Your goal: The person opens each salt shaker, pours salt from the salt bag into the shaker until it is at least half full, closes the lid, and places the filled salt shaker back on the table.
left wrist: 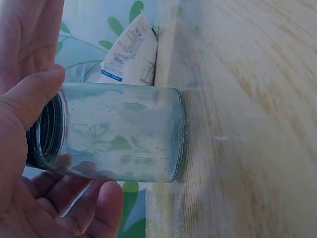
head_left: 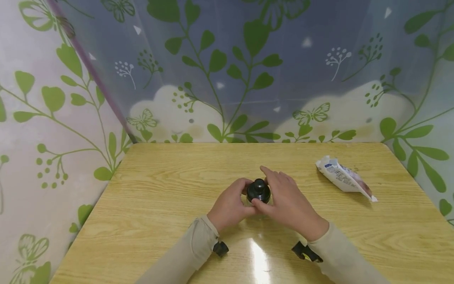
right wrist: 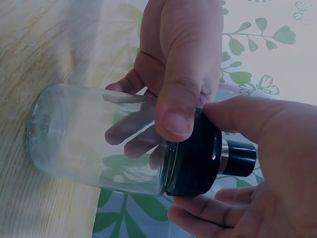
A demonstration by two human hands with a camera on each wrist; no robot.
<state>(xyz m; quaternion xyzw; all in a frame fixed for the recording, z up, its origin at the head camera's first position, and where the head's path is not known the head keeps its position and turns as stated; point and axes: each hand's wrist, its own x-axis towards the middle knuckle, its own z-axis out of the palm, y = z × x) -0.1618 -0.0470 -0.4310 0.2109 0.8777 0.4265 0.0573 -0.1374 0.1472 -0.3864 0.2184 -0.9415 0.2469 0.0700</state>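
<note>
A clear glass jar (left wrist: 119, 131) stands upright on the wooden table, with a black lid (head_left: 259, 191) that has a raised knob (right wrist: 241, 158) on top. My left hand (head_left: 230, 203) grips the jar near its neck. Its thumb lies close below the lid, and its fingers show through the glass in the right wrist view. My right hand (head_left: 289, 199) holds the lid's rim between thumb and fingers. In the head view both hands hide most of the jar. The lid sits on the jar's mouth.
A white printed packet (head_left: 344, 175) lies on the table (head_left: 170, 177) to the right of my hands. Behind the table rises a wall covering (head_left: 305, 71) with green leaves and butterflies, and similar patterned panels stand at both sides.
</note>
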